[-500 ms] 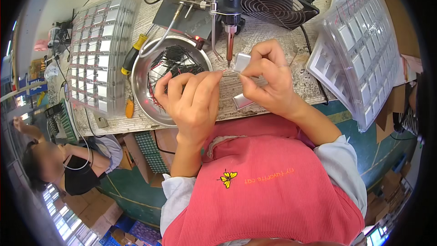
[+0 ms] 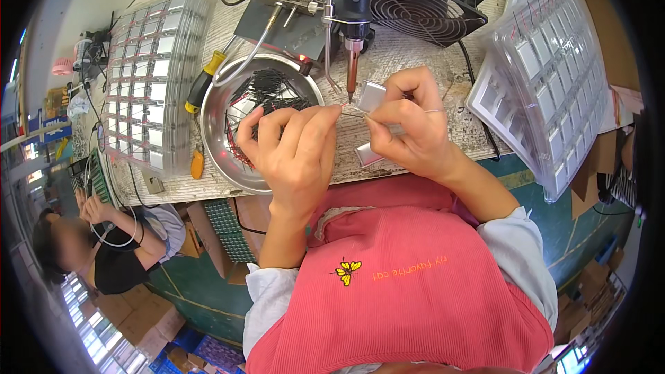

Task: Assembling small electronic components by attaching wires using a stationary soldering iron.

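Note:
My left hand (image 2: pixel 294 145) pinches a thin red wire (image 2: pixel 341 106) whose end reaches toward the tip of a fixed soldering iron (image 2: pixel 352 69). My right hand (image 2: pixel 409 125) holds a small silver flat cell (image 2: pixel 371 95) up under that tip. Another silver cell (image 2: pixel 365 155) lies on the bench below my hands. Just left of my left hand sits a round metal bowl (image 2: pixel 222 118) with a tangle of black and red wires (image 2: pixel 267 90) in it.
Clear plastic trays of silver cells stand at the left (image 2: pixel 149 69) and right (image 2: pixel 554 76). A black fan (image 2: pixel 422 0) sits behind the iron. A yellow-handled screwdriver (image 2: pixel 201 83) lies by the bowl. Another person (image 2: pixel 104 242) sits at lower left.
Both hands have stayed at the iron's tip; the left hand's fingers have shifted slightly along the wire.

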The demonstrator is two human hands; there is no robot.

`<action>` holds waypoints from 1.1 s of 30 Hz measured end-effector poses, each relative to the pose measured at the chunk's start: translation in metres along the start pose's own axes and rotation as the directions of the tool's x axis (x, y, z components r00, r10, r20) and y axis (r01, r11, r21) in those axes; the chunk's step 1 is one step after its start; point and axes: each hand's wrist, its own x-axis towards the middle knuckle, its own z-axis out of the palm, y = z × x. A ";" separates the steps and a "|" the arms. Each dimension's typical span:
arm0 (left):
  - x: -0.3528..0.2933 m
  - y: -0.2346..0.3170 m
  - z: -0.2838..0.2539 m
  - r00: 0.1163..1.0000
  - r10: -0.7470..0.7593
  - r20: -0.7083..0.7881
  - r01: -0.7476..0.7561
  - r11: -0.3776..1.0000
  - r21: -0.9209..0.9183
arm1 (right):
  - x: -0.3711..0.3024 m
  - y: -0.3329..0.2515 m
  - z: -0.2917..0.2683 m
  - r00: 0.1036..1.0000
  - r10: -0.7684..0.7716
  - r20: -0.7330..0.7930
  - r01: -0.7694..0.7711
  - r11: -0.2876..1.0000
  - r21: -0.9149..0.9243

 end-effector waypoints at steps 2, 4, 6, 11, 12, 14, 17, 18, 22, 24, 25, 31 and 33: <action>0.000 0.000 0.000 1.000 0.002 0.002 -0.002 1.000 -0.001 | -0.001 0.000 0.000 1.000 -0.001 0.000 0.001 1.000 -0.011; 0.001 0.000 0.000 1.000 0.005 -0.001 -0.005 1.000 0.000 | -0.001 0.000 0.000 1.000 -0.001 0.002 0.001 1.000 -0.013; 0.001 0.000 0.001 1.000 0.008 -0.004 -0.008 1.000 0.001 | -0.001 0.000 0.000 1.000 0.000 0.005 0.000 1.000 -0.016; 0.000 0.000 0.001 1.000 0.009 0.007 -0.009 1.000 0.005 | -0.001 0.000 0.001 1.000 0.001 0.001 -0.001 1.000 -0.021; 0.000 -0.001 0.001 1.000 0.009 0.007 -0.009 1.000 0.005 | -0.001 0.000 0.001 1.000 0.001 0.002 -0.001 1.000 -0.021; 0.000 -0.001 0.001 1.000 0.007 0.015 -0.007 1.000 0.003 | -0.001 0.000 0.001 1.000 -0.010 0.004 0.010 0.999 -0.030; 0.001 0.000 0.001 1.000 0.014 0.008 -0.014 1.000 -0.004 | -0.001 -0.001 0.000 1.000 -0.011 0.008 0.011 0.999 -0.031; 0.001 0.000 0.001 1.000 0.014 0.008 -0.014 1.000 -0.004 | -0.001 -0.001 0.000 1.000 -0.010 0.008 0.011 0.999 -0.031; 0.002 0.000 0.001 1.000 0.016 0.008 -0.016 1.000 -0.004 | 0.000 0.001 0.000 0.998 -0.065 0.009 0.065 0.996 -0.065; 0.002 0.000 0.000 1.000 0.017 0.010 -0.017 1.000 -0.005 | 0.000 0.001 0.001 0.996 -0.090 0.009 0.090 0.993 -0.072; 0.002 0.000 0.000 1.000 0.017 0.011 -0.017 1.000 -0.003 | 0.000 0.001 0.002 0.995 -0.097 0.005 0.097 0.993 -0.070; 0.001 0.001 0.000 0.999 0.005 0.037 -0.004 1.000 -0.005 | -0.004 0.001 0.002 0.996 -0.084 0.003 0.084 0.993 -0.079; 0.001 0.001 0.001 0.999 0.001 0.045 -0.001 1.000 -0.004 | -0.004 0.001 0.002 0.997 -0.081 0.005 0.082 0.993 -0.082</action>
